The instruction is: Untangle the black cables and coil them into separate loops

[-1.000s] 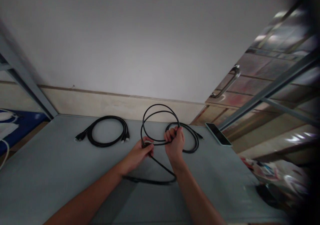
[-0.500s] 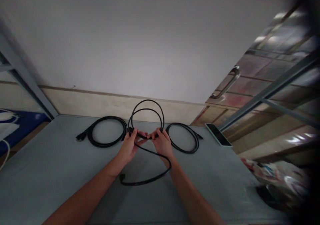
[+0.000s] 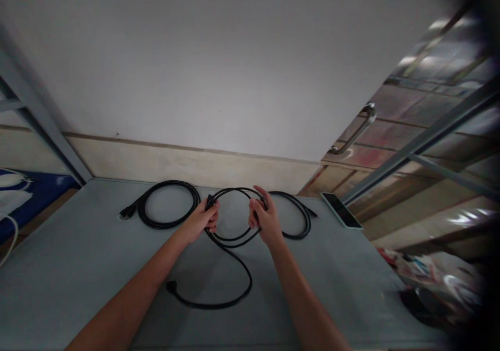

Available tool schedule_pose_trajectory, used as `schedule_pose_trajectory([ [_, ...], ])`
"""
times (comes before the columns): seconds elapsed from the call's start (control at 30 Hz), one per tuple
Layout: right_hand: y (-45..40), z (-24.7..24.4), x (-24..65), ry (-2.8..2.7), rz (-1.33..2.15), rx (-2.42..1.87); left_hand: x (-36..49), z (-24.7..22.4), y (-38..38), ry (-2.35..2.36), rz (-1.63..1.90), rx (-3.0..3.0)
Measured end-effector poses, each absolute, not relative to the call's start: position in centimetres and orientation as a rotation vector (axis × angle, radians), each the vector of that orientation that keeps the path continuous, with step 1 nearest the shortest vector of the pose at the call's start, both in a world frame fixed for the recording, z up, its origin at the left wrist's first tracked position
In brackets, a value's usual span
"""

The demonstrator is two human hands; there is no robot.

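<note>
Between my two hands is a black cable (image 3: 234,246), partly wound into loops. My left hand (image 3: 202,218) is closed round the left side of the loops, with a dark connector sticking up at the thumb. On the right side of the same loops, my right hand (image 3: 266,218) grips the strands with curled fingers, its index finger raised. A loose length of the cable curves down toward me and ends in a black plug (image 3: 171,287). One coiled black cable (image 3: 146,221) lies left of my left hand, and another coiled cable (image 3: 307,226) lies right of my right hand, partly hidden by it.
The grey tabletop (image 3: 97,267) has metal frame posts at both sides and a white wall panel (image 3: 219,80) behind. A phone (image 3: 341,210) lies at its right edge. Farther right are a metal door handle (image 3: 357,132) and blurred clutter. A blue surface (image 3: 49,192) shows at far left.
My hands have moved apart, the right one shifting right. The held loops have dropped from upright to low between the hands. The loose tail and its plug have swung left and toward me.
</note>
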State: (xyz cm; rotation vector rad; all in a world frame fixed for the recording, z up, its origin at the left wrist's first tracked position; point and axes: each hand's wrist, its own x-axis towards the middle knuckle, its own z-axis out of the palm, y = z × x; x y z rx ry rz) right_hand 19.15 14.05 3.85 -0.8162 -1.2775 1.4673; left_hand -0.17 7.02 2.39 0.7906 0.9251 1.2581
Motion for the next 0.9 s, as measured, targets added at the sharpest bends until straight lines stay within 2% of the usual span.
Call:
schedule_pose_trajectory([
  [0.23,14.8,3.2,19.6,-1.443,1.441,-0.939,-0.5,2.8,6.7,0.897,1.193,0.877],
  [0.43,13.7,4.0,19.6,-1.688,0.994,-0.923,0.6,3.2,6.2,1.037,1.168,0.995],
  [0.53,13.4,4.1,19.4,-1.628,0.811,-0.949,0.9,3.6,6.1,1.073,1.217,1.019],
  [0.77,14.4,3.4,18.6,-1.067,1.158,-0.885,0.2,4.0,6.6,0.904,1.345,0.957],
  [0.9,14.4,3.2,18.6,-1.132,1.165,-0.884,0.3,3.6,6.6,1.008,1.324,0.893],
])
